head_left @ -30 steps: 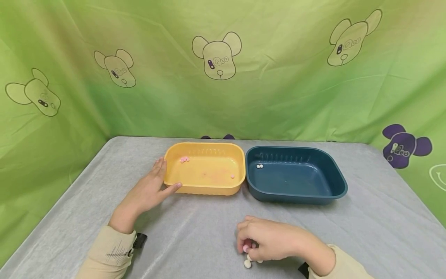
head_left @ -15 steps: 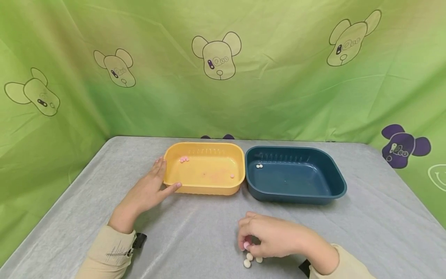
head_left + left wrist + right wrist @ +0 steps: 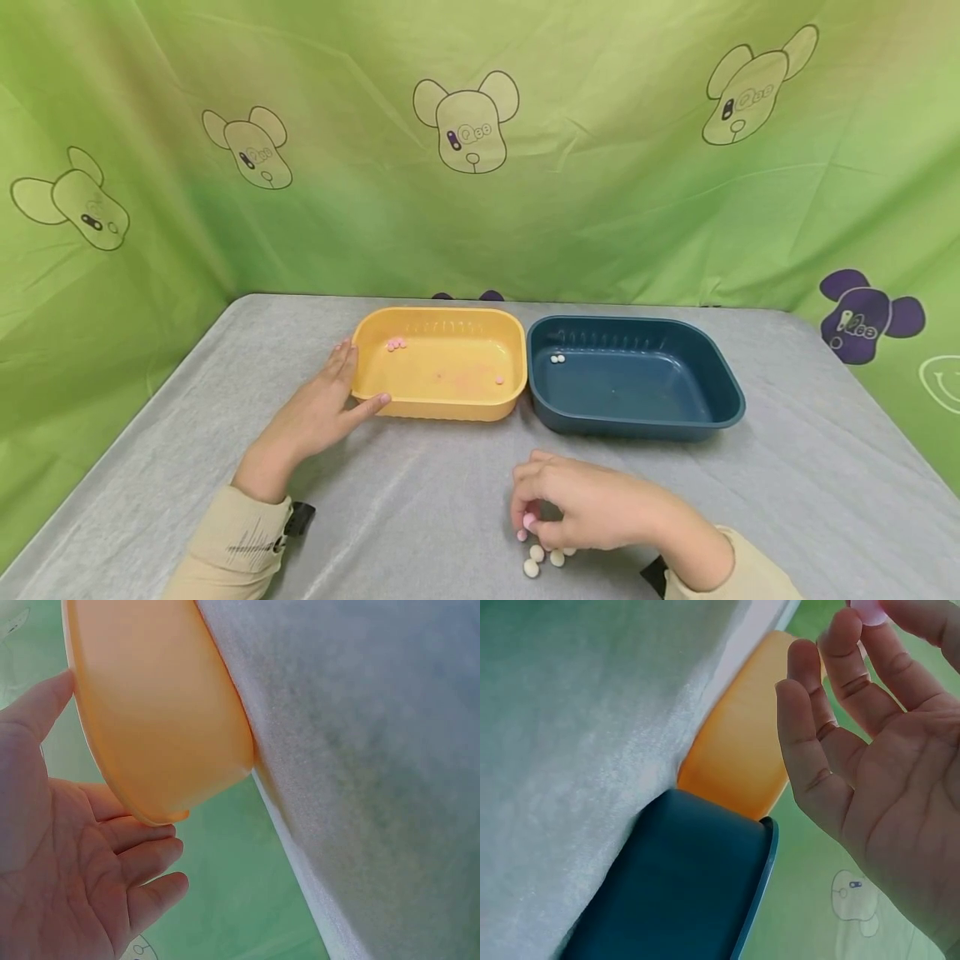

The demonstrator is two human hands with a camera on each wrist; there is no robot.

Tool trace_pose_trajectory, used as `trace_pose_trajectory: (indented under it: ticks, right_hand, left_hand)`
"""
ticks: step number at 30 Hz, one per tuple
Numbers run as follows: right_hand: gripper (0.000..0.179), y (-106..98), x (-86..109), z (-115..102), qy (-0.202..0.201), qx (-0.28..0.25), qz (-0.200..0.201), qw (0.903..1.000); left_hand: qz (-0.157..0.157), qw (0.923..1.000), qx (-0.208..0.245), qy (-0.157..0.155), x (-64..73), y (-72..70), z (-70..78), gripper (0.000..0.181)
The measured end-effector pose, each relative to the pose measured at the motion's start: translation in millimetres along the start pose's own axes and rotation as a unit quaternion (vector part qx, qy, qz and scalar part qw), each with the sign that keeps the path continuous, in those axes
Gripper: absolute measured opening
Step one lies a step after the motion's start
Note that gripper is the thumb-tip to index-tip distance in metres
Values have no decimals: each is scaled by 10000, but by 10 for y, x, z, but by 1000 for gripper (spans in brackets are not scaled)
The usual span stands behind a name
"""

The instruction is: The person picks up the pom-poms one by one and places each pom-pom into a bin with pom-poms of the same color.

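My left hand (image 3: 318,408) rests against the left end of the yellow basin (image 3: 442,411), thumb at the front rim and fingers along the side. In the left wrist view its fingers are nearly straight beside the basin wall (image 3: 165,712). Over the front of the table my right hand (image 3: 577,504) pinches a pink ball (image 3: 529,522) between thumb and fingertips; the same ball (image 3: 868,610) shows at the top of the right wrist view. A second pink ball (image 3: 521,535) appears just below the fingertips. Several white balls (image 3: 532,568) lie under the hand, one partly hidden by it.
A dark blue basin (image 3: 637,429) stands right of the yellow one, with two white balls (image 3: 557,358) inside. The yellow basin holds a cluster of pink balls (image 3: 397,343) and a single pink ball (image 3: 499,380). A green printed curtain (image 3: 480,233) hangs behind the grey cloth-covered table (image 3: 420,517).
My right hand has shifted slightly away from the white balls, uncovering more of them, with a pink ball still at its fingertips. The left hand stays put.
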State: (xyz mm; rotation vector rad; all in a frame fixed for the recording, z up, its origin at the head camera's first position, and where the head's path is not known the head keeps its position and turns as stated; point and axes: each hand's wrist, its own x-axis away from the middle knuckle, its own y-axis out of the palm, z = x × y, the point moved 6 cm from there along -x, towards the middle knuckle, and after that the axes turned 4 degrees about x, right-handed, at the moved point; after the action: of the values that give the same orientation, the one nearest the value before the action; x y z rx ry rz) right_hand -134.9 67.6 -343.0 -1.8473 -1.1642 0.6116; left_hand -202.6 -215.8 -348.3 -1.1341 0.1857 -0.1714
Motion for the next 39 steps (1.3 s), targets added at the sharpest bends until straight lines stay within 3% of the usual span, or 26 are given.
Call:
trace_pose_trajectory:
  ticks: [12,27,39]
  right_hand:
    - [15,-76,26,-12,-130,-80,271,9995]
    - [16,-190,9,-24,-262,250,686,9970]
    - [14,-256,-1,7,-29,177,673,9976]
  left_hand:
    - [-38,10000,4,-34,-18,16,-11,99]
    - [21,10000,-6,16,-2,10,-6,97]
    - [26,10000,6,25,-6,13,-1,97]
